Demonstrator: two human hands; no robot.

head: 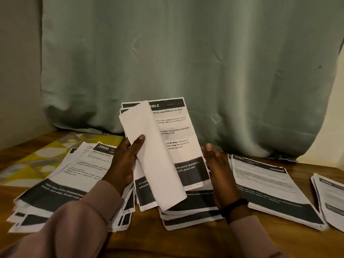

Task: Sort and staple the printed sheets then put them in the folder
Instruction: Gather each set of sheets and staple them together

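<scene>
My left hand [123, 161] pinches the top sheet [156, 161], peeled leftward, mid-frame; my right hand [217, 164], fingers straight, props the held stack [176, 138], long axis upright. Folder [46, 155] far left on tabletop [279, 239], nearer my left hand.

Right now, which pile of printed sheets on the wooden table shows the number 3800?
The left pile of printed sheets, beside the yellow patterned folder; its dark header reads 3800.

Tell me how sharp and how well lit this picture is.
Head view: dim, warm light; the held sheets show readable headings, the far-right stack is smeared with blur, and the curtain bows from the wide lens.
</scene>
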